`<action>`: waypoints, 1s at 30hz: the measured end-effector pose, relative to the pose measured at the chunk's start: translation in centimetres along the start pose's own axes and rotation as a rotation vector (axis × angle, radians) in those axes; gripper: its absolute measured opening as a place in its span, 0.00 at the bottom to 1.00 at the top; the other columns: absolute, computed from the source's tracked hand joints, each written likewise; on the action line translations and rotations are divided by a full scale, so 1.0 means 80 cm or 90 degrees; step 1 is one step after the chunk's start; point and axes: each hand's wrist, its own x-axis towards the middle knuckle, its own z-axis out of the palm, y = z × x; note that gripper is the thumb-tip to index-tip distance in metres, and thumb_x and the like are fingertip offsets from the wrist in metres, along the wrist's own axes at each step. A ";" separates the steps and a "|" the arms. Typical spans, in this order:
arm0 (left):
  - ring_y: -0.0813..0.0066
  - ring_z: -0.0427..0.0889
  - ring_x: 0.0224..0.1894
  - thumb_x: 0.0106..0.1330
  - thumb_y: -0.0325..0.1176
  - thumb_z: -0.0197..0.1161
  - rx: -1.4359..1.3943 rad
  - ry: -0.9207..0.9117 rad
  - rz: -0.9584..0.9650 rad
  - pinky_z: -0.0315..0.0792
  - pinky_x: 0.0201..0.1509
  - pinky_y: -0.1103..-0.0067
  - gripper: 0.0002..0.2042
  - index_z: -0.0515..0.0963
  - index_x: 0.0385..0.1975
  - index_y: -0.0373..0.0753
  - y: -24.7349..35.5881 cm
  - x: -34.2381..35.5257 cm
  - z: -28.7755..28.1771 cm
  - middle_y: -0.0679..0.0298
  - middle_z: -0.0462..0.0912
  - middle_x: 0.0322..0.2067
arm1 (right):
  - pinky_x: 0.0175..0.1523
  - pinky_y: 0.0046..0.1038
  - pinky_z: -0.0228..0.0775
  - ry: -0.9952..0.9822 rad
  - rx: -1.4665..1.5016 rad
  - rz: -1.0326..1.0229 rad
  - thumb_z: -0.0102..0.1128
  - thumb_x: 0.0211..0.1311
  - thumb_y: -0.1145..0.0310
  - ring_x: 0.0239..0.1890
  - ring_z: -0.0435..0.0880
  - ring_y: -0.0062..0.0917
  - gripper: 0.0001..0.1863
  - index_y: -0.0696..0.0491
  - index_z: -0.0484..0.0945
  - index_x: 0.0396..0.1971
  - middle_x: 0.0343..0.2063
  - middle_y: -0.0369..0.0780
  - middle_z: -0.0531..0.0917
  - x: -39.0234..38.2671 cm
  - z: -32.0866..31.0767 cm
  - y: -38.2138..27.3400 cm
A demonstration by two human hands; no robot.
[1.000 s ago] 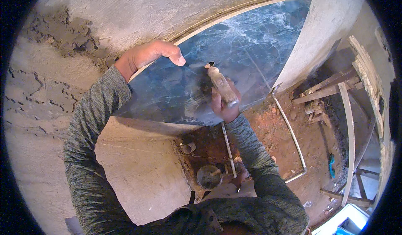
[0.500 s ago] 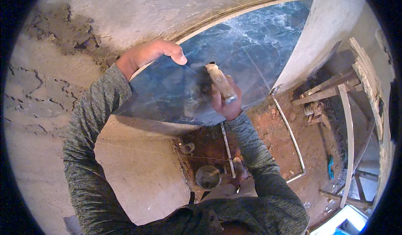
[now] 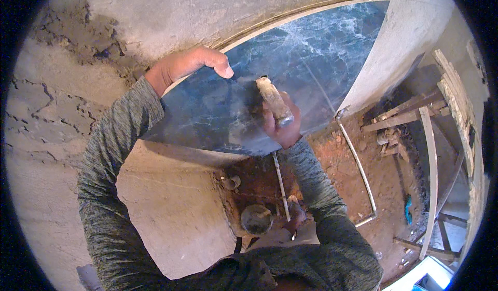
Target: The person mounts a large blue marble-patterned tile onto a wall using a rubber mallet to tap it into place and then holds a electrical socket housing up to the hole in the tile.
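Observation:
A large dark-blue, marble-patterned tile (image 3: 311, 57) stands against the plastered wall. My left hand (image 3: 189, 65) grips its upper left edge, with the thumb on the glossy face and the other fingers out of sight over the edge. Against the middle of the tile, my right hand (image 3: 284, 122) is closed round a short, worn, pale tool (image 3: 272, 101) like a wooden handle. A small dark spot shows at its upper end, touching or very near the tile face; I cannot tell the tool's kind.
Rough plaster (image 3: 78, 36) covers the wall on the left. Below, on the reddish earth floor, are a bucket (image 3: 256, 220), a small cup-like container (image 3: 231, 182) and a pale pipe (image 3: 361, 174). Wooden poles and planks (image 3: 429, 177) stand at the right, above a white box (image 3: 423, 279).
Almost nothing differs. The view has shifted very slightly; both hands keep their places on the tile and the tool.

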 end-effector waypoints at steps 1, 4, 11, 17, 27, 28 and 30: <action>0.70 0.81 0.30 0.47 0.38 0.67 0.000 0.000 -0.009 0.76 0.39 0.75 0.14 0.83 0.30 0.36 0.003 -0.004 0.001 0.60 0.84 0.29 | 0.31 0.41 0.73 0.003 -0.013 -0.033 0.62 0.49 0.66 0.32 0.80 0.42 0.20 0.51 0.77 0.46 0.30 0.43 0.77 0.001 -0.001 -0.002; 0.71 0.81 0.31 0.47 0.38 0.67 0.112 -0.014 0.058 0.75 0.41 0.76 0.13 0.83 0.30 0.36 0.002 0.003 -0.009 0.61 0.84 0.29 | 0.29 0.41 0.73 -0.003 -0.043 -0.073 0.62 0.49 0.66 0.30 0.79 0.40 0.21 0.50 0.77 0.47 0.30 0.42 0.77 0.000 -0.002 -0.005; 0.71 0.81 0.32 0.49 0.34 0.66 0.048 -0.026 0.005 0.75 0.41 0.75 0.11 0.83 0.30 0.36 0.007 -0.003 -0.003 0.61 0.84 0.29 | 0.28 0.39 0.73 -0.033 -0.053 -0.047 0.61 0.49 0.66 0.30 0.79 0.38 0.24 0.50 0.76 0.50 0.31 0.42 0.77 -0.006 -0.003 0.000; 0.67 0.82 0.29 0.47 0.35 0.67 0.084 -0.024 0.103 0.76 0.39 0.73 0.13 0.82 0.31 0.35 0.001 0.002 -0.006 0.58 0.84 0.28 | 0.30 0.38 0.74 0.005 -0.093 -0.132 0.60 0.51 0.65 0.31 0.80 0.38 0.24 0.51 0.75 0.52 0.31 0.42 0.76 0.007 0.001 0.011; 0.72 0.79 0.27 0.48 0.36 0.67 0.070 -0.023 0.102 0.74 0.35 0.76 0.12 0.82 0.30 0.36 0.001 -0.003 -0.001 0.60 0.83 0.27 | 0.30 0.37 0.75 -0.014 0.085 0.002 0.62 0.50 0.66 0.28 0.80 0.38 0.22 0.48 0.77 0.49 0.30 0.41 0.78 -0.006 -0.002 0.006; 0.72 0.79 0.27 0.48 0.37 0.67 0.065 -0.011 0.068 0.74 0.35 0.75 0.12 0.82 0.30 0.36 0.004 -0.004 0.001 0.60 0.82 0.27 | 0.30 0.36 0.75 -0.009 0.031 -0.036 0.62 0.49 0.66 0.28 0.80 0.38 0.22 0.48 0.77 0.49 0.31 0.41 0.78 -0.004 -0.003 0.002; 0.72 0.79 0.27 0.48 0.37 0.67 0.073 0.004 0.043 0.74 0.35 0.75 0.13 0.82 0.30 0.36 0.007 -0.005 -0.001 0.60 0.82 0.27 | 0.29 0.34 0.75 0.001 -0.076 -0.112 0.62 0.48 0.67 0.29 0.80 0.36 0.24 0.48 0.77 0.49 0.31 0.40 0.79 0.002 -0.005 -0.005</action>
